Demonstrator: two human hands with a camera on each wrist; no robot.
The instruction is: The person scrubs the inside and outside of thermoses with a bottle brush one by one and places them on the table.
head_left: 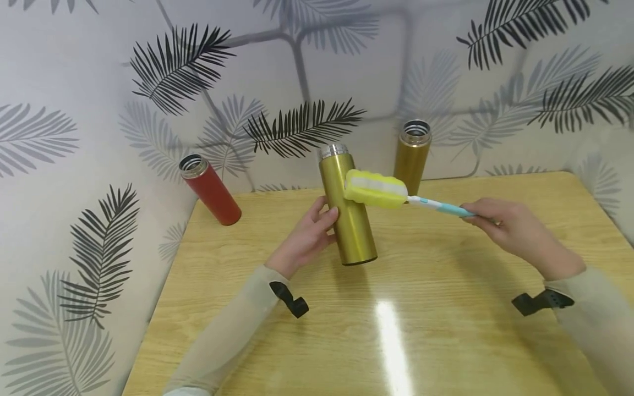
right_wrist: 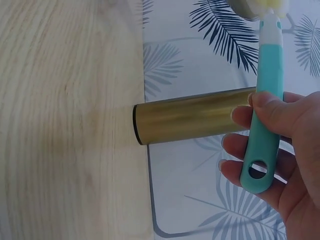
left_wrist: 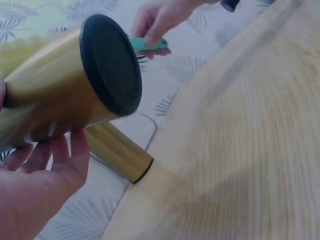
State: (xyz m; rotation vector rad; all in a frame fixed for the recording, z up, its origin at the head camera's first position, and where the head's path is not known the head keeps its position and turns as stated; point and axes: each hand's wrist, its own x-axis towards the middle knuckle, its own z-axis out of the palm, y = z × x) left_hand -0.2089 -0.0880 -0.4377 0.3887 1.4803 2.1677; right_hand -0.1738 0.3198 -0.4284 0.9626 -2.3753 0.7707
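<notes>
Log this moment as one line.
left hand: grips uncapped gold flask | right hand: holds sponge bottle brush | red flask, second gold flask: upright on table

At the far edge of the table [head_left: 436, 264], the yellow brush head [head_left: 376, 188] partly hides the standing gold bottle [head_left: 412, 159]. The head view crops the near edge.

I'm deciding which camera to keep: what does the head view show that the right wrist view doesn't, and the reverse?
Only head: the left hand and the red bottle.
Only right wrist: the hole in the teal handle end.
Both: the right hand gripping the brush, the standing gold bottle, wooden tabletop and leaf-patterned wall.
</notes>
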